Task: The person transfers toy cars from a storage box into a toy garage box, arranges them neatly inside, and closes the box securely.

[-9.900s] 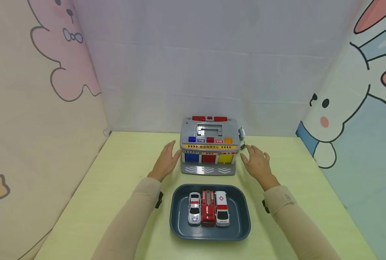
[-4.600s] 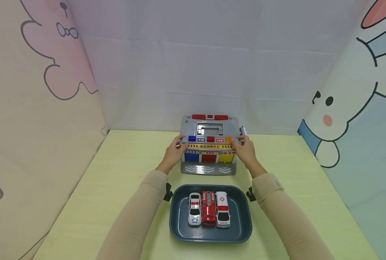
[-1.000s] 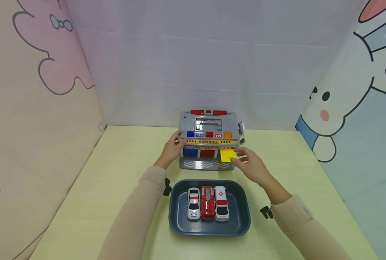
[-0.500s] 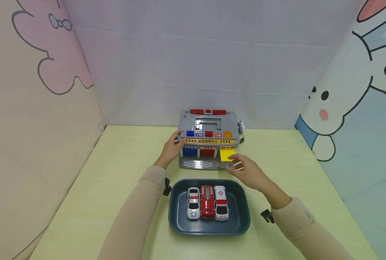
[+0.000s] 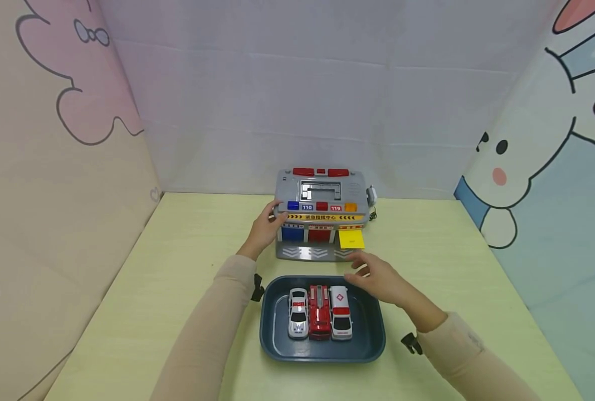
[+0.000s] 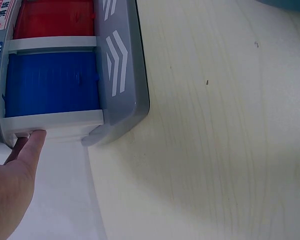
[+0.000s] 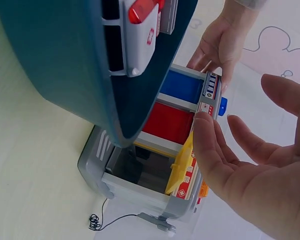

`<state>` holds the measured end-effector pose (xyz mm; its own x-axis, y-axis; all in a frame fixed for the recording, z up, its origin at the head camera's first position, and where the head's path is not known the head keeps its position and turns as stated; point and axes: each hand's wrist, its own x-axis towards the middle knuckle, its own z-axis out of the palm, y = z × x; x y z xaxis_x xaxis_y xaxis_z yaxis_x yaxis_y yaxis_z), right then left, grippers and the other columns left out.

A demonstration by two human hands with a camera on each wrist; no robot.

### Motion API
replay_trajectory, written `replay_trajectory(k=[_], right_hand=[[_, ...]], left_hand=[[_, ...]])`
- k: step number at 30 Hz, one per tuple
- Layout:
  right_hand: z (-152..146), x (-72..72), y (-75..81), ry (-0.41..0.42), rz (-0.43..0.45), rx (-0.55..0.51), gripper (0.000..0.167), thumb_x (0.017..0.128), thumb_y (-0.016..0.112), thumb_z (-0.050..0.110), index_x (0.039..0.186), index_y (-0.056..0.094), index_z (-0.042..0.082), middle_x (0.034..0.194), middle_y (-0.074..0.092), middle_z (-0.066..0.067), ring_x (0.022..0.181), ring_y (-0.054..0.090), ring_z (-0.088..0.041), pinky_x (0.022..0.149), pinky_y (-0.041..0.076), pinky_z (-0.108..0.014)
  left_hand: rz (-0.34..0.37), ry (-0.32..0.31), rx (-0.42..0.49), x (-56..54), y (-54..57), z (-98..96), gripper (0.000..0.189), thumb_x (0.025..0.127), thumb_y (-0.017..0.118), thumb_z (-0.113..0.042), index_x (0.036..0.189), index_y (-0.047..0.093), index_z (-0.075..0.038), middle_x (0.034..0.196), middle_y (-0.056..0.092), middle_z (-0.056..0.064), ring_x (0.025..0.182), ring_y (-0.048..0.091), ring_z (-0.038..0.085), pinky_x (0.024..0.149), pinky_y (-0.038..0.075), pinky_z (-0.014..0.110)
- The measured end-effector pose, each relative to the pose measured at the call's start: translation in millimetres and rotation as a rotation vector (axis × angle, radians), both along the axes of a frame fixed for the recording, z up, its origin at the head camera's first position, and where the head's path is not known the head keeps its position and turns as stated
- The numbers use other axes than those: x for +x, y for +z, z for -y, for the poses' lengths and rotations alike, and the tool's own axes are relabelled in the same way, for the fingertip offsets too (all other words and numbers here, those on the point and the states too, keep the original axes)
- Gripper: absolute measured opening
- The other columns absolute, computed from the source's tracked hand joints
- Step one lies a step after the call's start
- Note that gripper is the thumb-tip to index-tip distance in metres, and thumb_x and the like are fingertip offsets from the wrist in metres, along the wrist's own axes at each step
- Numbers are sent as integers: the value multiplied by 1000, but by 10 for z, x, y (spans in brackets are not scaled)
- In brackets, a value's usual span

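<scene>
A grey toy rescue station (image 5: 322, 192) stands at the back of the table, with blue, red and yellow garage doors. Its yellow door (image 5: 351, 239) is swung up and out, and the right wrist view shows the dark bay (image 7: 140, 165) behind it. My left hand (image 5: 264, 229) grips the station's left side near the front corner. Over the tray's back right rim hovers my right hand (image 5: 378, 278), fingers bent loosely and holding nothing. Below it in the tray lies a white toy ambulance (image 5: 341, 323), beside a red toy fire engine (image 5: 320, 312) and a white toy police car (image 5: 298, 314).
The dark blue tray (image 5: 322, 356) sits in front of the station on the pale yellow-green table (image 5: 177, 312). A handset (image 5: 371, 195) on a coiled cord (image 5: 373, 214) is at the station's right side. Printed cloth walls stand behind and at both sides.
My right hand swung the yellow door up from its closed position, let it go, and has moved down toward the tray. My left hand keeps its hold on the station.
</scene>
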<state>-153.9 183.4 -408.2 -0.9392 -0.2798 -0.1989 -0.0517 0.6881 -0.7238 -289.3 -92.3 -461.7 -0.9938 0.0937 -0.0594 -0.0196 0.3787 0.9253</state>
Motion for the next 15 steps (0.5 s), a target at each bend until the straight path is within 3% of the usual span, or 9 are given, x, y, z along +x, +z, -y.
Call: replay_trajectory(k=[15], right_hand=[[63,79,-130,4,81,40,46,89,73,17,129,55,3,109,59,-11,96,60,-25,79,56,-40]], left_hand=[[-8,0,10,-7,-5,0,53,101,52,-41,149,36,-27,149,38,17,132,42,35,102,40,51]])
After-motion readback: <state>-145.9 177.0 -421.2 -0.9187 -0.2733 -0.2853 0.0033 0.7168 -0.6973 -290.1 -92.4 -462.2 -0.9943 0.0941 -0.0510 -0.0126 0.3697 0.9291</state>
